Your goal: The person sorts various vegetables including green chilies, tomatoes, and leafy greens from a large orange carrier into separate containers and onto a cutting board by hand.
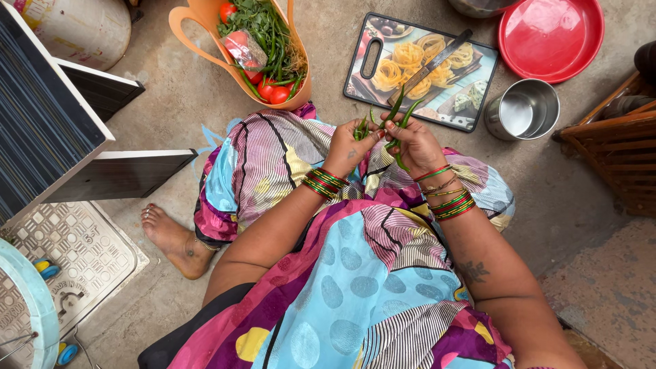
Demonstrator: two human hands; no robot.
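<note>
My left hand (348, 145) curls shut around a small bunch of green chillies (361, 128); my right hand (415, 140) pinches long green chillies (400, 116) between closed fingertips, both over my lap. At twelve o'clock lies the cutting board (420, 72) with a knife (437, 60); a steel cup (523, 109) at two, the vegetable basket (256, 48) at ten.

Left hand (350, 147) and right hand (417, 143) close together over lap, fingers pinched, wrists bangled, forearms converging
</note>
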